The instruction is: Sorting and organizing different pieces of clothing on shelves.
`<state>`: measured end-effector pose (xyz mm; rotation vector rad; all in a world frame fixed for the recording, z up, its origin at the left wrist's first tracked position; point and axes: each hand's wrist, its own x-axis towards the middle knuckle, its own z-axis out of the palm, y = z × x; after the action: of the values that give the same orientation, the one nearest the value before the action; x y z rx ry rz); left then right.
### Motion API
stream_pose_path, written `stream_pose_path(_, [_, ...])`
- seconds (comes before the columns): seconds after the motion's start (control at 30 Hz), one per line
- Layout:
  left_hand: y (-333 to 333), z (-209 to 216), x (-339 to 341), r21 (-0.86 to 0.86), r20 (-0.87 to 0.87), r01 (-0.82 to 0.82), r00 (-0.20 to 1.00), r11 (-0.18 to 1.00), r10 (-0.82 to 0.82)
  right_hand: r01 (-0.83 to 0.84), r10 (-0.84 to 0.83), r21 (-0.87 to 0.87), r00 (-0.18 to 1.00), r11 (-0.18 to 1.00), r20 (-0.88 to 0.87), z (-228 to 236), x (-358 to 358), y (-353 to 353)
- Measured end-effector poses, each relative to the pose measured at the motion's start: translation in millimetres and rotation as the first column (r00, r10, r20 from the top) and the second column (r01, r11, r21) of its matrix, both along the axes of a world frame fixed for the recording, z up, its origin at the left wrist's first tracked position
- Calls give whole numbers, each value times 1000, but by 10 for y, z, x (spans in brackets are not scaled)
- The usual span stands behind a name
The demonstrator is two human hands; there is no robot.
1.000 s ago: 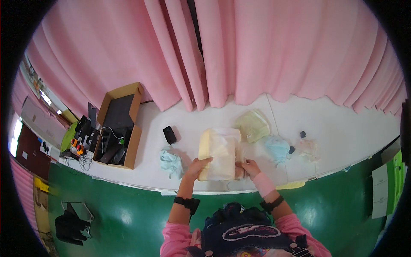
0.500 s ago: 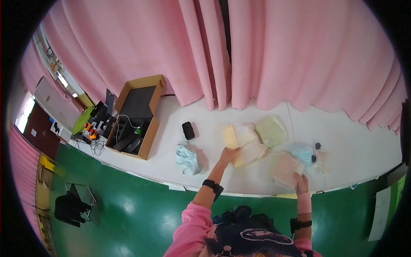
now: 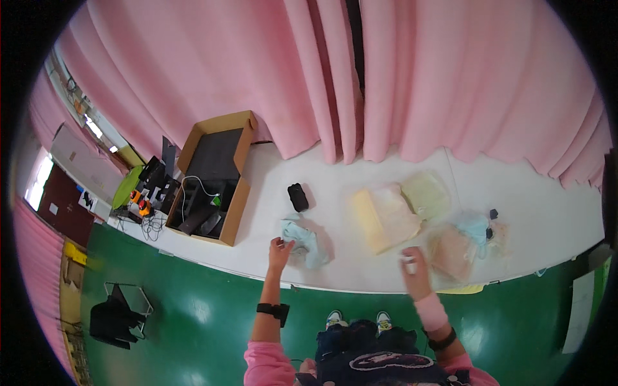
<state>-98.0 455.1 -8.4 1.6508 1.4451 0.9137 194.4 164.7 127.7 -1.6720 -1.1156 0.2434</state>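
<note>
A crumpled light blue cloth lies on the white table. My left hand is at its left edge, fingers apart, the thumb next to the fabric. My right hand is over the table's front edge, blurred, its fingers parted and seemingly holding nothing. Beyond it lies a flat cream and yellow cloth piece, with a pale green one behind. Just right of that hand is a peach-coloured folded piece, seemingly in clear wrapping. A light blue bundle with small dark bits lies beside it.
A black case-like object lies behind the crumpled cloth. An open cardboard box with black gear and a white cable stands to the left, beside tangled wires. Pink curtains hang along the table's back. A chair stands on the green floor.
My left hand has left the cream and yellow piece and moved left to the crumpled blue cloth. My right hand has come off the peach-coloured piece and shifted left.
</note>
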Motion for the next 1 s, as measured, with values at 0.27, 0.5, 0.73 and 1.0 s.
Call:
stream_pose_path(0.27, [142, 186, 480, -226, -56, 375, 916, 899, -397, -204, 27, -230, 800, 952, -599, -858, -1005, 1536])
stream_pose_path(0.5, [187, 603, 543, -451, 299, 598, 800, 662, -519, -226, 20, -175, 663, 958, -748, -919, -1135, 1479])
stream_pose_path(0.73, [61, 1176, 663, -538, 791, 821, 570, 191, -225, 8, 77, 119, 723, 993, -687, -282, -920, 1091])
stream_pose_path(1.0, [314, 193, 725, -560, 404, 642, 764, 524, -504, 82, -170, -226, 899, 971, -404, -952, -1018, 1242])
